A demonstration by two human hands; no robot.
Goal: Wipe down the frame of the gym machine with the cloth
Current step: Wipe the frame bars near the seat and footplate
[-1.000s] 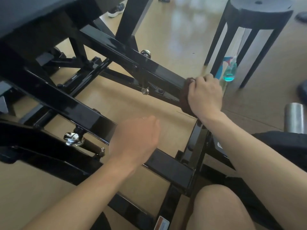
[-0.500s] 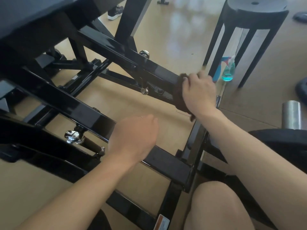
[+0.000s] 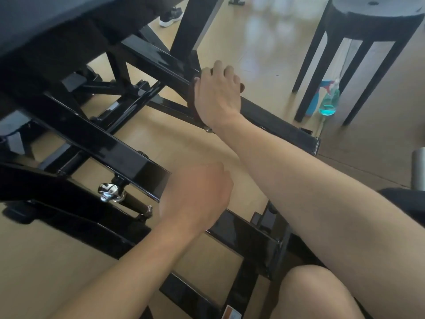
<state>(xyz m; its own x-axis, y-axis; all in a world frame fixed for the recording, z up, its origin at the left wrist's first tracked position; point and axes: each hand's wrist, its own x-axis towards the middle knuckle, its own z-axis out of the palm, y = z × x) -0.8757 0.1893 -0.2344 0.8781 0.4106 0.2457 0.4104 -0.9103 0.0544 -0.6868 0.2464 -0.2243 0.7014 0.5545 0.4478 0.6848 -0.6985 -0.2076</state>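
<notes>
Dark brown cloth (image 3: 192,104) lying on upper black bar of machine frame (image 3: 276,120), mostly hidden under right hand (image 3: 217,95). Right hand's fingers curling over cloth and bar, gripping. Left hand (image 3: 195,196) resting on nearer frame bar, fingers loosely bent, holding nothing. Black stool (image 3: 368,31) standing beyond, spray bottle (image 3: 328,102) with blue liquid beneath it on floor.

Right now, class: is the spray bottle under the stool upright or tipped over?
Upright. The spray bottle stands on the floor, blue liquid settled at its base, nozzle uppermost.
</notes>
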